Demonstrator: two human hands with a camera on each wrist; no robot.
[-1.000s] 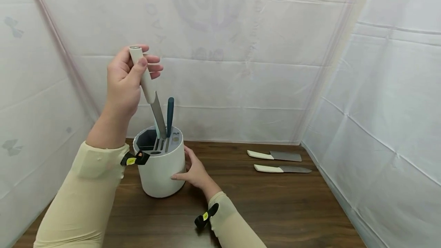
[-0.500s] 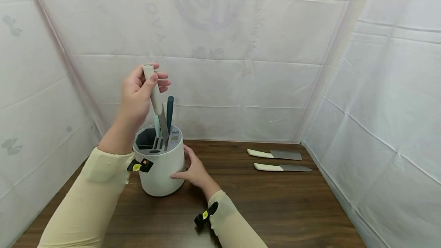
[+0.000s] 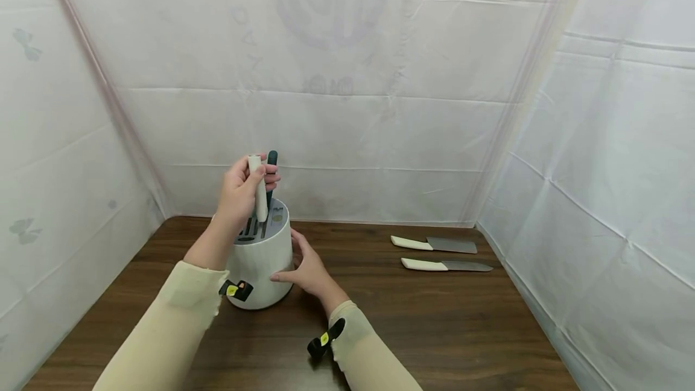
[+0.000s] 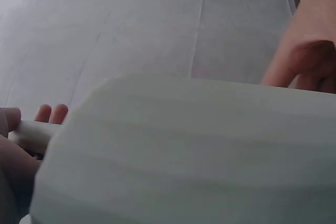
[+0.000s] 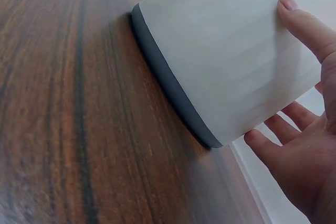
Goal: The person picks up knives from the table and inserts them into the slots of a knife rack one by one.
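head view, knife: my left hand is wrapped round the cream handle of the knife, long axis near vertical, butt at 12 o'clock, blade down in a slot of the white knife block.
head view, block: sits on the wooden table, with one dark teal handle sticking up just beside mine.
head view, right hand: my right hand lies flat-fingered against the block's side at 3 o'clock.
head view, count: two spare knives lying at 3 o'clock, blades pointing right.
head view, writing: faint print on the backdrop, can't read it.
left wrist view: block wall fills it; handle end in my fingers at 9 o'clock.
right wrist view: palm and straight fingers touching the block, dark base rim on the table.
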